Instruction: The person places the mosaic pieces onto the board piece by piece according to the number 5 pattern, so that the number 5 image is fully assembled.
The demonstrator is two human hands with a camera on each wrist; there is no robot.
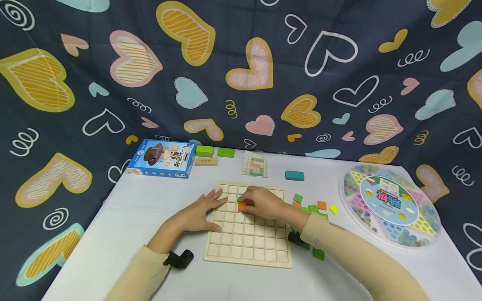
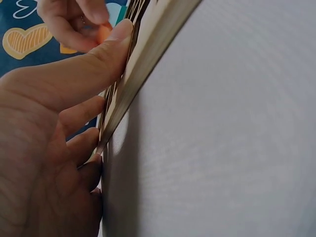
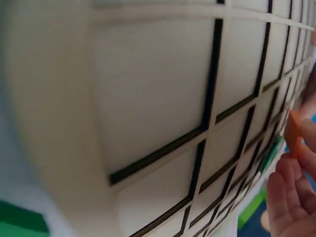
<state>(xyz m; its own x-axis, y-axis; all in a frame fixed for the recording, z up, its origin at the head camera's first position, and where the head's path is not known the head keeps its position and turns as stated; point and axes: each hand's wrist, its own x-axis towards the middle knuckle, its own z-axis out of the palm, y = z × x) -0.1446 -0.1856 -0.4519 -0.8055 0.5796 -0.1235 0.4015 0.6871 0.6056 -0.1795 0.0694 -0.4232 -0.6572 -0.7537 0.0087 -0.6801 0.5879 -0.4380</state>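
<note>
A pale wooden grid board [image 1: 248,238] lies on the white table. My left hand [image 1: 205,211] rests flat on the board's left edge, fingers straight; the left wrist view shows its thumb [image 2: 94,64] along the board's rim [image 2: 143,64]. My right hand [image 1: 260,202] hovers over the board's upper rows and pinches a small orange tile [image 1: 242,205], also seen as an orange tile [image 3: 294,133] in the right wrist view and an orange tile [image 2: 102,33] in the left wrist view. A green tile [image 1: 239,198] sits just beside the orange one, partly hidden by the fingers.
Loose green, orange and yellow tiles [image 1: 316,207] lie right of the board. A pattern card [image 1: 255,164], a teal block [image 1: 294,175], green blocks [image 1: 214,151], a wooden block [image 1: 205,161] and a blue game box [image 1: 162,159] lie behind it. A round marble game [image 1: 389,205] stands at right.
</note>
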